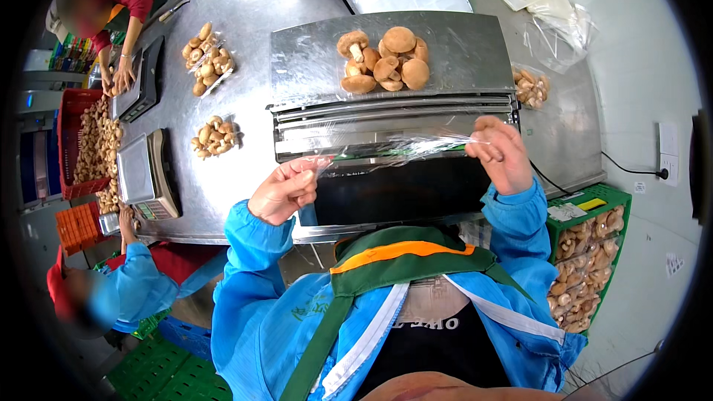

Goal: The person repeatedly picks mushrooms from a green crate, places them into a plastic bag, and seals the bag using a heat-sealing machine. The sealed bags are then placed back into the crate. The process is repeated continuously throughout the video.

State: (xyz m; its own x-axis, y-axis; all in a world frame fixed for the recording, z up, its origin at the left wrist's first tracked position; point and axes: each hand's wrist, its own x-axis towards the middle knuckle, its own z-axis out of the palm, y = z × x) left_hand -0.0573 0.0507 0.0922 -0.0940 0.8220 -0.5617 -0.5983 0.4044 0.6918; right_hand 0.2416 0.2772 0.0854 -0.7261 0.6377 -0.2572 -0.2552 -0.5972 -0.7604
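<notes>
Between my two hands stretches a gathered sheet of clear plastic film (415, 146). My left hand (287, 186) pinches one end of it, and my right hand (498, 153) grips the other. The film hangs in front of the rollers (390, 108) of a metal film-wrapping machine (301, 61), above its black front plate (395, 195). On the machine's steel top, beyond the film, lies a group of large brown mushrooms (387, 61), caps and stems showing. Whether a tray sits under them I cannot tell.
Wrapped mushroom packs (209, 61) and a smaller pack (214, 136) lie left on the steel table (250, 5). Scales (139, 170), a red crate of mushrooms (69, 145) and two co-workers are farther left. At right are another pack (532, 88) and a green crate (590, 262).
</notes>
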